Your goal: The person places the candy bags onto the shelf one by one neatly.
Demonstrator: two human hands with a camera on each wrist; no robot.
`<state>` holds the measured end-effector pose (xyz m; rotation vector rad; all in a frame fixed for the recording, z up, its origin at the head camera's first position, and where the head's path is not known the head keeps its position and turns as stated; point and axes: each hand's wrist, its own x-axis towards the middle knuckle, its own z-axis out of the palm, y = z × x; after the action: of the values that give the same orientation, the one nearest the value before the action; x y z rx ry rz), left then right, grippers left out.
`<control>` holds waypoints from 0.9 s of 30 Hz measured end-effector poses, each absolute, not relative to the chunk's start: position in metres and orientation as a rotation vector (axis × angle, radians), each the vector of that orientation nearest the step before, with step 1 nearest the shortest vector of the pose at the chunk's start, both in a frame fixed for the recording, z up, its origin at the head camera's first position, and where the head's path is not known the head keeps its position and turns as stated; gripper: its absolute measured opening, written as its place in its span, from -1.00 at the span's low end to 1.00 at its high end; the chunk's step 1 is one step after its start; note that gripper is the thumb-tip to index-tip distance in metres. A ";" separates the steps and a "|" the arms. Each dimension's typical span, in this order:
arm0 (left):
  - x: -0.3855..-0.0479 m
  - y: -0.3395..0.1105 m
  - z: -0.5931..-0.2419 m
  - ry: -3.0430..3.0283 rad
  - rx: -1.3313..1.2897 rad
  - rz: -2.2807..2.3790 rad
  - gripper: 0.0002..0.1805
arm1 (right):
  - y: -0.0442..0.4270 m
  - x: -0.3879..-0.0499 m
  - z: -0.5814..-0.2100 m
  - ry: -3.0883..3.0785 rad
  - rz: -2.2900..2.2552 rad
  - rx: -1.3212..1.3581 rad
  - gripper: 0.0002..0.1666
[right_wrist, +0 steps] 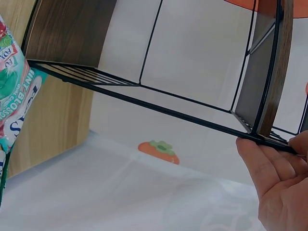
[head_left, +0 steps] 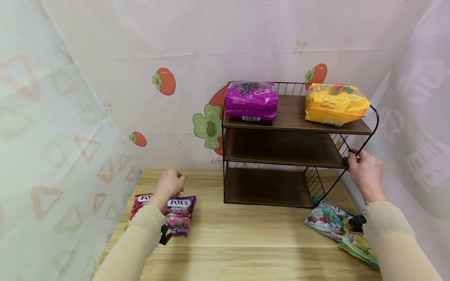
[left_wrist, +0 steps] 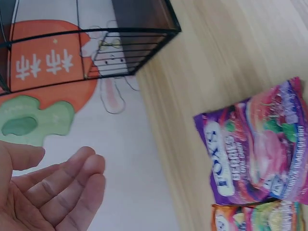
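We have the three-tier rack (head_left: 283, 147) at the table's (head_left: 242, 242) back, long axis running left to right. It lies leftward of our right hand (head_left: 366, 171), which grips its right side frame; our left hand (head_left: 170, 182), relaxed and holding nothing, is farther off, left of it.

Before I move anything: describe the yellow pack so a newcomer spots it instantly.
Find the dark three-shelf rack. On its top shelf, the yellow pack lies at the right end. Its yellow wrapper sets it apart from the purple pack at the left end.
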<state>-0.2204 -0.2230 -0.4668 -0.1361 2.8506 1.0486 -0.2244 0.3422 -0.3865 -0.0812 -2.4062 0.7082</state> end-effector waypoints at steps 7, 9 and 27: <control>-0.215 -0.235 -0.482 2.852 -0.172 1.018 -0.59 | 0.343 -0.227 -0.389 -2.401 0.700 -0.082 -0.66; -0.214 -0.238 -0.486 2.855 -0.193 0.985 -0.61 | 0.343 -0.227 -0.389 -2.399 0.700 -0.080 -0.66; -0.200 -0.255 -0.519 2.871 -0.266 0.863 -0.61 | 0.341 -0.225 -0.388 -2.394 0.722 -0.057 -0.67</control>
<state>-0.2002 -0.2555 -0.5185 -0.2663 2.8712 0.8634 -0.2246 0.3413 -0.3881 -0.0574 -2.3937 0.7220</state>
